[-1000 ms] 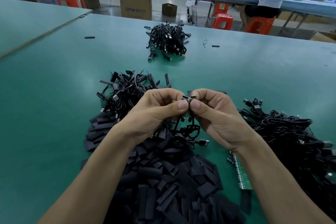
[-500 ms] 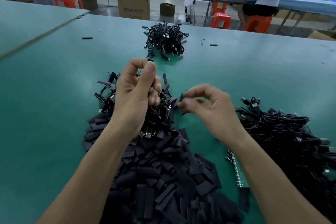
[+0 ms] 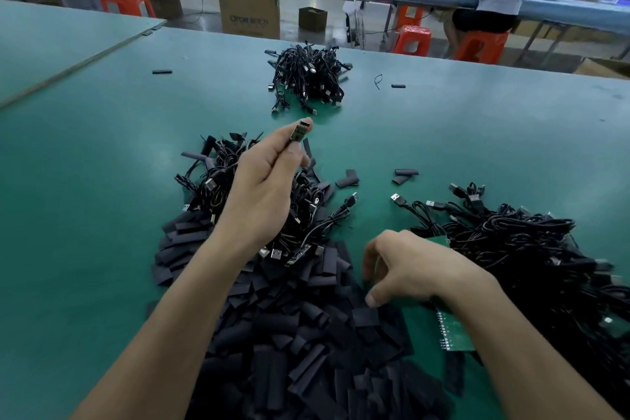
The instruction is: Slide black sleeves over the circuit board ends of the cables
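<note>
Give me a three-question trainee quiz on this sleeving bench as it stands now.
1. True or false: the left hand pinches a circuit board end raised above the table.
2. The right hand reaches down over: A) the sleeve pile; B) a cardboard box; C) an orange stool.
3. Fill in: the green board panel lies beneath the ___ forearm.

Key: 1 true; 2 A; 3 right.
</note>
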Demonstrator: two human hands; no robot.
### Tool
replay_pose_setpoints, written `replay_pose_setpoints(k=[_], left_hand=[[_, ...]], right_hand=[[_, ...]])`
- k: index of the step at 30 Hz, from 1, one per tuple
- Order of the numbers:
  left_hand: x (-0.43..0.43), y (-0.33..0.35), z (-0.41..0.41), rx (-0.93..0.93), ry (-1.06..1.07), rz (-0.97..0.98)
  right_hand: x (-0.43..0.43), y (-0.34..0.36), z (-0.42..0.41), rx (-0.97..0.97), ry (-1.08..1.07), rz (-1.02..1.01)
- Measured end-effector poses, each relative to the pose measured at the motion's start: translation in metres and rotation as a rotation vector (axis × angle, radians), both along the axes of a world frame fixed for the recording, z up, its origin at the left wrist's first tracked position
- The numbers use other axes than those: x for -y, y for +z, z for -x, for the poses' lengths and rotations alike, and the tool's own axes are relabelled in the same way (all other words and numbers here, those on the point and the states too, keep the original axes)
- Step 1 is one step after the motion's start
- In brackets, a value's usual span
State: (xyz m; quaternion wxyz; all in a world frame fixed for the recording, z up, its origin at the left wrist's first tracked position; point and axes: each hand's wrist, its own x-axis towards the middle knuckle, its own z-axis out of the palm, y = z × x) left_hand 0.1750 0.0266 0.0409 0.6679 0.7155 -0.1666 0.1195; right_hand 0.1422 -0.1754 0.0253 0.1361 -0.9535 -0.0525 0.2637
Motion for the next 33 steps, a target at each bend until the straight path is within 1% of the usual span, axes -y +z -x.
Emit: replay_pose_setpoints(k=[4, 8, 11, 13, 15, 19, 24, 25, 27, 30, 31, 33], left_hand=[[0.002, -0.001, 0.002, 0.007, -0.024, -0.123], [0.004, -0.001, 0.005, -0.038, -0.051, -0.147], [0.005, -0.004, 0.005, -0.047, -0.071, -0.138], [0.004, -0.006, 0.004, -0.022, -0.064, -0.166], [0.004, -0.008, 0.003, -0.011, -0.052, -0.201], [0.004, -0.011, 0.001, 0.001, -0.024, -0.286], [0.002, -0.013, 0.000, 0.035, 0.013, -0.316], [0.002, -0.013, 0.000, 0.034, 0.018, -0.316], [0.003, -0.013, 0.000, 0.034, 0.027, -0.306], [0.003, -0.013, 0.001, 0.022, 0.027, -0.282], [0.003, -0.013, 0.001, 0.018, 0.027, -0.275], [0.003, -0.013, 0.000, 0.009, 0.039, -0.280]], right_hand=[[0.001, 0.002, 0.000, 0.018, 0.016, -0.064], [0.005, 0.008, -0.005, 0.154, 0.030, -0.146], [0.006, 0.008, -0.007, 0.294, -0.079, -0.344], [0.004, 0.007, -0.007, 0.296, -0.178, -0.530], [0.001, 0.004, -0.005, 0.312, -0.221, -0.681], [0.002, 0.001, -0.009, 0.540, -0.186, -0.717], [0.002, 0.003, -0.010, 0.640, -0.255, -0.916], [0.003, 0.003, -0.010, 0.643, -0.265, -0.915], [0.005, -0.001, -0.010, 0.585, -0.253, -0.824], [0.007, -0.010, -0.009, 0.383, -0.178, -0.611], [0.007, -0.013, -0.008, 0.342, -0.163, -0.540], [0.005, -0.017, -0.008, 0.340, -0.146, -0.378]])
